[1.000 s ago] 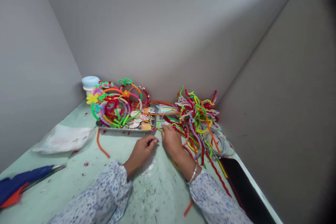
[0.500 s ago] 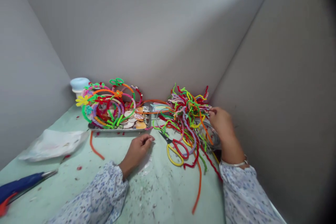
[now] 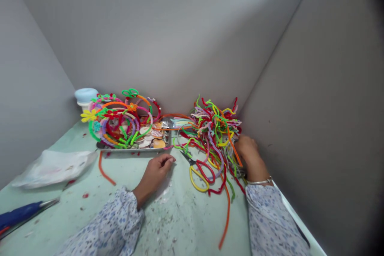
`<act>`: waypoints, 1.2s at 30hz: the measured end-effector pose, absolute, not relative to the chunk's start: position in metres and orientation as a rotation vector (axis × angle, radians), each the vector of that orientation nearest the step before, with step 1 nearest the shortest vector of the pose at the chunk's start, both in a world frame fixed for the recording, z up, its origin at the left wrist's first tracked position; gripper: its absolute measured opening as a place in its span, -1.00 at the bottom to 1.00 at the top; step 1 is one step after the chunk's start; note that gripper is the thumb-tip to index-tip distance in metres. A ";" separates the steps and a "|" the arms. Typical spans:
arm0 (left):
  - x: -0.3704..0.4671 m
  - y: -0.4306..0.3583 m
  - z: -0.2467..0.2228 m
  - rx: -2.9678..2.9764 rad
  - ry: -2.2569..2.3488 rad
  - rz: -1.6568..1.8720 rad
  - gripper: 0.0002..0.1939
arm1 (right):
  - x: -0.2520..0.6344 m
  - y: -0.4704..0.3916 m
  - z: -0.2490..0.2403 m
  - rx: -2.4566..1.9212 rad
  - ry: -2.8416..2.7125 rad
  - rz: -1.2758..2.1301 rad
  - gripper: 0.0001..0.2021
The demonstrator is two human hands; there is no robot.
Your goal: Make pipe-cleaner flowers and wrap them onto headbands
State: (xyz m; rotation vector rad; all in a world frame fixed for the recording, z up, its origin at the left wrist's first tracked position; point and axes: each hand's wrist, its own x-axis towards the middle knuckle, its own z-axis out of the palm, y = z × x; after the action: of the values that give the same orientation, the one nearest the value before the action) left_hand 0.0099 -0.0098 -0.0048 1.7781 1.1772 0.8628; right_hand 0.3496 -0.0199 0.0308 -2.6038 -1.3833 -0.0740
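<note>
My left hand (image 3: 156, 171) rests on the table with its fingers curled together, and nothing shows in it. Just right of it lie scissors (image 3: 198, 175) with one red and one yellow handle loop. My right hand (image 3: 248, 150) reaches low into the right side of a tangled heap of coloured pipe cleaners (image 3: 214, 128). Its fingertips are hidden there, beside some grey wire (image 3: 231, 154), so what they touch cannot be made out. An orange pipe cleaner (image 3: 227, 212) trails from the heap toward the front.
On the left a metal tray (image 3: 132, 150) bears pipe-cleaner headbands (image 3: 126, 118) and shells (image 3: 159, 143). Behind it stands a blue-lidded tub (image 3: 86, 95). A white plastic bag (image 3: 55, 167) and a blue-handled tool (image 3: 24, 213) lie at left. Grey walls (image 3: 156, 36) enclose the table.
My right hand has dropped from the heap's upper right edge down into its lower right side. My left hand has stayed in place. The view has shifted slightly.
</note>
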 end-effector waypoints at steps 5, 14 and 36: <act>0.010 -0.010 -0.003 1.795 1.179 0.865 -0.66 | 0.355 -0.024 0.059 -2.516 -1.305 -0.132 -0.64; 0.010 -0.010 -0.002 1.776 1.194 0.871 -0.67 | 0.328 -0.063 0.122 -2.356 -1.221 -0.563 -0.70; 0.070 -0.063 0.084 1.478 0.704 0.992 -0.56 | 0.210 -0.073 0.145 -2.080 -1.447 -0.299 -0.72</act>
State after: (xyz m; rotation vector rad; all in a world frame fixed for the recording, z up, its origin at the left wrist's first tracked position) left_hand 0.0698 -0.0635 0.0835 1.4777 0.7043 0.9922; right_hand 0.2096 -0.0727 0.1445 -2.0796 -1.4475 -0.2991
